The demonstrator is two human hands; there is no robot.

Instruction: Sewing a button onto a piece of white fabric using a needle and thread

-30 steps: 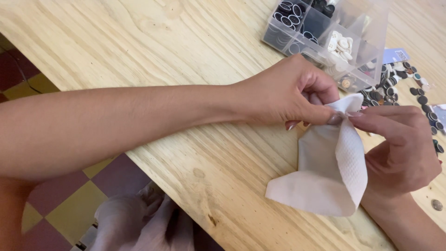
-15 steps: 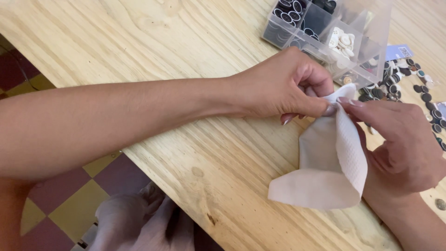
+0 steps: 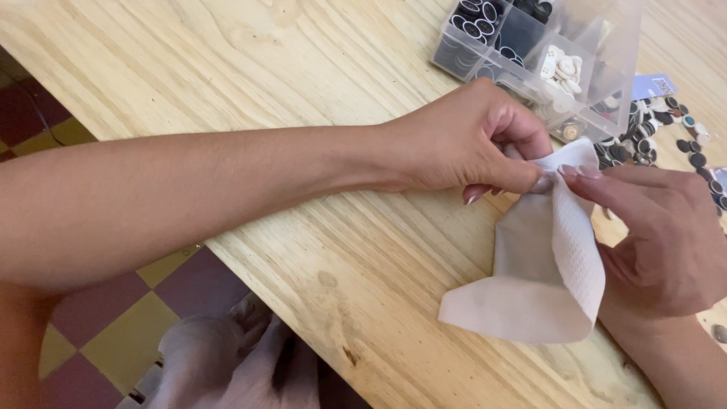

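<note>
Landmark: the pale wooden table (image 3: 227, 68); all places below are told from it.
Below the table edge: a floor of dark red and yellow tiles (image 3: 113, 318), and a blurred pale shape, maybe feet, that I cannot tell well.
Cloth, place: a small white cloth piece (image 3: 549, 280) is at the near right part of the table, its lower corner resting on the wood and its top corner lifted.
Cloth, look: white to light grey, folded over itself; the outer flap shows a fine dotted weave, the inner side looks smoother and a little darker.
Cloth, handling: I judge it very light, soft and limp, not fragile and not slippery; it bends where it is not supported. The best place to take it seems the top corner or a folded edge, with a fingertip pinch.
Left hand: the left hand (image 3: 466, 140) reaches across the table and pinches the top corner of the cloth between thumb and fingers, closed narrow on it.
Right hand: the right hand (image 3: 666, 242) holds the same corner from the other side, fingers closed on the flap, palm behind the cloth.
Farther on the table: loose dark and pale buttons (image 3: 674, 132) lie beside the right hand.
Farthest: a clear plastic compartment box (image 3: 545, 53) with sorted buttons, black in some cells and white in one.
</note>
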